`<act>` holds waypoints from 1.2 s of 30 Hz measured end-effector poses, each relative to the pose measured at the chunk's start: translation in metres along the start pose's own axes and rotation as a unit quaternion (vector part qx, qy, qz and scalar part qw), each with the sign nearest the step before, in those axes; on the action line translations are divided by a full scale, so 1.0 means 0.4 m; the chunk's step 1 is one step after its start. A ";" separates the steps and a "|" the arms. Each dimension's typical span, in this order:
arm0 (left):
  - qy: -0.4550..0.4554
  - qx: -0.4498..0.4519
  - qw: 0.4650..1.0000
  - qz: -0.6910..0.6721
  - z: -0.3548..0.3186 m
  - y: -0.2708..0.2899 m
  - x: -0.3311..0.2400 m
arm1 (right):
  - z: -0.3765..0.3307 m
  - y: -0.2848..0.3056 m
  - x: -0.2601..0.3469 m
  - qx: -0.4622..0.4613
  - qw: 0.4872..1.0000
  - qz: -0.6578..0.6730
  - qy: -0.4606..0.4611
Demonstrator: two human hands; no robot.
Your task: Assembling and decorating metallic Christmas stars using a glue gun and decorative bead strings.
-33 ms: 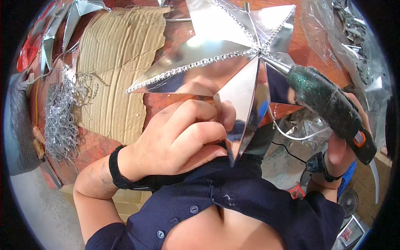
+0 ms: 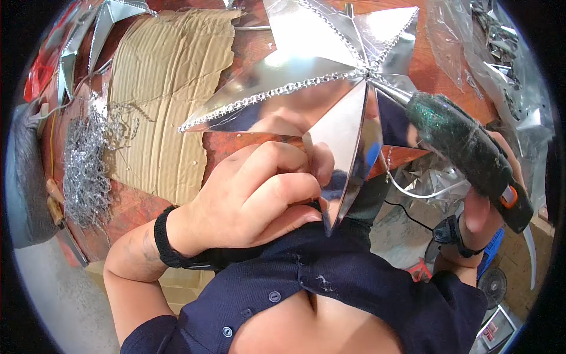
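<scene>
A mirror-silver, five-pointed star (image 2: pixel 339 127) is tilted over the near side of the table. Bead-like silver trim (image 2: pixel 277 88) runs along several of its ridges, and the ridge facing me is bare. My left hand (image 2: pixel 259 197) is closed on the star's near point, fingertips pinching its left edge. On the right, my right hand (image 2: pixel 501 171) grips a dark glue gun (image 2: pixel 460 141) with an orange detail; most of those fingers are hidden behind it. The gun's metal nozzle touches or nearly touches the star's centre. A white glue stick (image 2: pixel 532 259) juts from its back end.
Corrugated cardboard (image 2: pixel 165 100) lies on the reddish table (image 2: pixel 132 215), beside a tangled heap of silver trim (image 2: pixel 87 168). Another silver star (image 2: pixel 100 35) is at the far left. Clear plastic (image 2: pixel 448 47) covers silver pieces at right. A white cord (image 2: pixel 421 193) hangs below the gun.
</scene>
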State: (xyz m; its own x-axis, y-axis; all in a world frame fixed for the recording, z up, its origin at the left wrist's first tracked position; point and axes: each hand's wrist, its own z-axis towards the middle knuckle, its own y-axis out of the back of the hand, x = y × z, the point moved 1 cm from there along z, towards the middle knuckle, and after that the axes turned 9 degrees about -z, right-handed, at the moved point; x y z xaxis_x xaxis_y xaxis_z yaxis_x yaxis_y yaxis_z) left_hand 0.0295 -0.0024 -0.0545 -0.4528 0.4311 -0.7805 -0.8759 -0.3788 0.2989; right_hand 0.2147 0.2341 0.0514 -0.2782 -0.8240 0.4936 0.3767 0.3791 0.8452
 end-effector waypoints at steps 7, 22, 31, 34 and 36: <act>0.001 0.002 1.000 0.002 -0.001 -0.003 0.000 | 0.003 -0.001 0.003 0.010 1.000 -0.006 -0.004; 0.025 0.003 0.999 -0.040 -0.002 -0.012 0.001 | 0.001 -0.010 -0.010 0.037 0.996 0.078 0.017; -0.001 -0.007 1.000 -0.028 0.011 -0.004 -0.002 | -0.004 -0.025 -0.007 0.069 0.985 0.011 0.155; 0.000 0.000 1.000 -0.016 0.013 -0.002 -0.002 | -0.010 -0.040 -0.003 0.049 0.988 0.011 0.144; 0.002 -0.005 1.000 -0.012 0.015 -0.005 -0.003 | -0.015 -0.039 -0.002 0.042 0.990 0.011 0.134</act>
State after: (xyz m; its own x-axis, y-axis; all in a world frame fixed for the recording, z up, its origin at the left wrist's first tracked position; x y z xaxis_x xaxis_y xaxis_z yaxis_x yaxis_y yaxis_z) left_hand 0.0308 0.0026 -0.0509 -0.4311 0.4377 -0.7890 -0.8849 -0.3759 0.2749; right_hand 0.2143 0.2264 0.0364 -0.0220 -0.8930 0.4495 0.3024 0.4226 0.8544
